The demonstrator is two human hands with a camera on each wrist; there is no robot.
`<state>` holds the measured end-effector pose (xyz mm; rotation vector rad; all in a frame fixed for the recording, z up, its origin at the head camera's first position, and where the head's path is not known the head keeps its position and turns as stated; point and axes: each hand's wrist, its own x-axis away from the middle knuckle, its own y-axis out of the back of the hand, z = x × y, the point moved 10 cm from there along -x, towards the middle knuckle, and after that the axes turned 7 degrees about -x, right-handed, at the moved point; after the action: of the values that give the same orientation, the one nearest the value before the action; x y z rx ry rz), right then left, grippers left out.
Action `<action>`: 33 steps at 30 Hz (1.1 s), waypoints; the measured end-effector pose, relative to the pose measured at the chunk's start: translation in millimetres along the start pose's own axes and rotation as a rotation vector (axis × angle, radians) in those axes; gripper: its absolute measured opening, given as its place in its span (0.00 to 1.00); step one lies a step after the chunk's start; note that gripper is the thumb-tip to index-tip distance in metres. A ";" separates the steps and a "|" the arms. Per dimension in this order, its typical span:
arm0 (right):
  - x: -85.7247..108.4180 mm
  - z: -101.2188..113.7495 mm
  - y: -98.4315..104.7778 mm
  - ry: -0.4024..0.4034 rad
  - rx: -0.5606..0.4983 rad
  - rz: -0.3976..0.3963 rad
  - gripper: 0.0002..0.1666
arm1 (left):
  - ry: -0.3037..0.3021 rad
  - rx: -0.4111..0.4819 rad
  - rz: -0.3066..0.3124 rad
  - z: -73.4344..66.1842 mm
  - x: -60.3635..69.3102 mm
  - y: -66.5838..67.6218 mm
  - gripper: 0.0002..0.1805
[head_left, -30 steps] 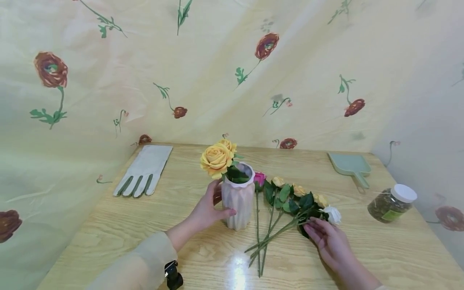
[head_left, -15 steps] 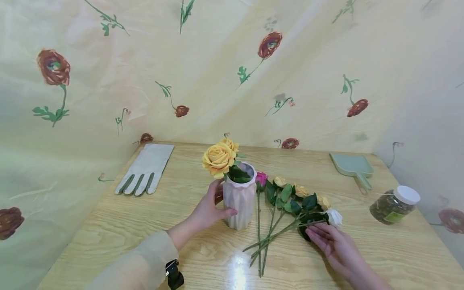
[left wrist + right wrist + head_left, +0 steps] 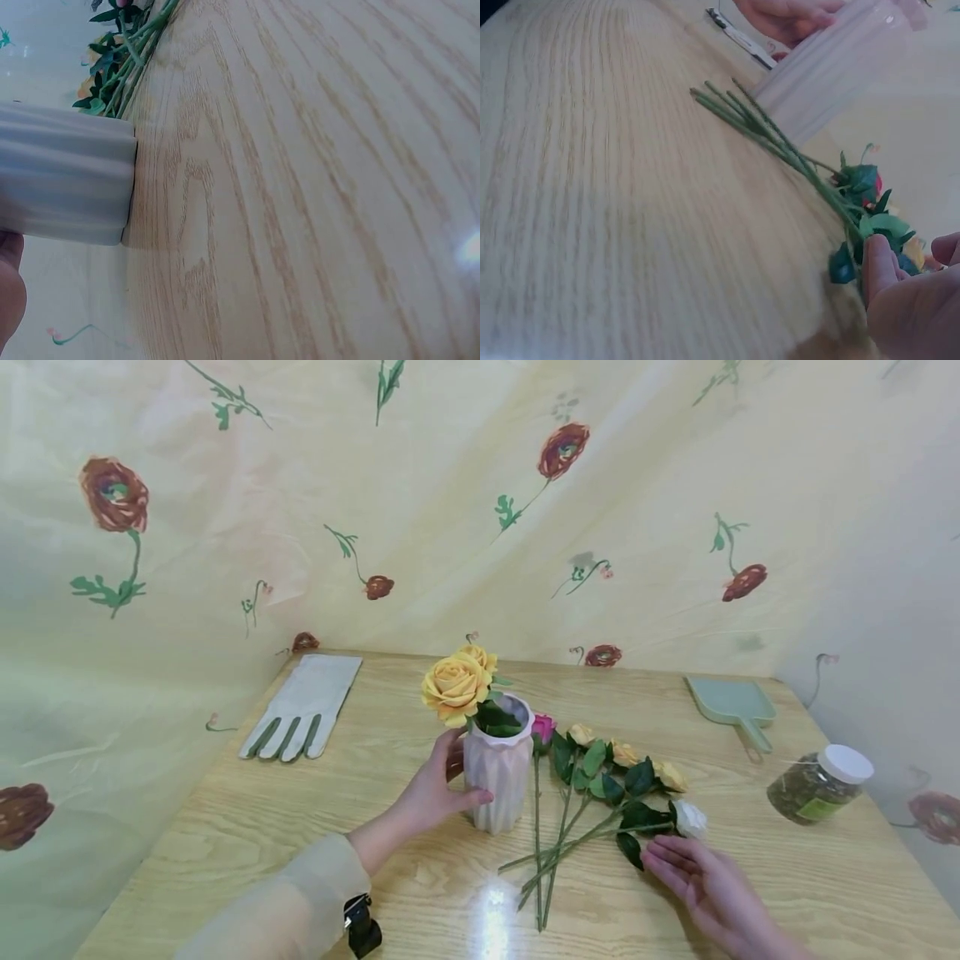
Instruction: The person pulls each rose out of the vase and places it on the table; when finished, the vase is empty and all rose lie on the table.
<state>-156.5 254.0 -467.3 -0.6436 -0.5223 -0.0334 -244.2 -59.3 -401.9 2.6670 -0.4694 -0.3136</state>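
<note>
My left hand [image 3: 435,793] grips the ribbed, pale pink vase [image 3: 501,785] from its left side, with the thumb across the front. Yellow roses [image 3: 456,687] lean out of the vase mouth to the left; their lower stems are hidden inside. My right hand [image 3: 705,889] lies beside the white rose [image 3: 690,820], its fingers fairly straight near the dark leaves [image 3: 630,849]. Whether the fingertips touch a leaf or stem is unclear. A pink rose [image 3: 543,728] and several yellow roses [image 3: 624,753] lie right of the vase, their green stems [image 3: 551,862] crossing towards me.
A grey-white glove [image 3: 309,702] lies at the back left of the wooden table [image 3: 262,860]. At the back right are a pale green dustpan [image 3: 731,700] and a jar [image 3: 813,789] with a white lid, lying tilted. A flower-printed curtain [image 3: 420,510] hangs behind.
My right hand has moved slightly down and right, away from the stems, and its fingers have straightened. The left hand keeps its grip on the vase. The view has shifted a little.
</note>
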 end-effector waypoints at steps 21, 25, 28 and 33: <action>0.7 51.0 -77.6 0.134 0.124 0.276 0.16 | -0.019 0.001 -0.005 -1.8 -0.5 1.0 0.52; 0.7 60.1 -94.0 0.171 0.179 0.303 0.14 | -0.024 0.016 -0.006 -2.9 -0.4 1.5 0.52; 0.9 66.3 -108.7 0.201 0.226 0.328 0.14 | -0.014 0.014 -0.003 -2.1 -0.4 1.1 0.53; 1.2 74.0 -133.1 0.237 0.337 0.350 0.13 | -0.001 0.009 0.000 -0.8 -0.2 0.6 0.53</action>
<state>-214.1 190.1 -341.6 -0.3861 -0.1744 0.3000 -244.3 -59.5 -401.0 2.6758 -0.4719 -0.3129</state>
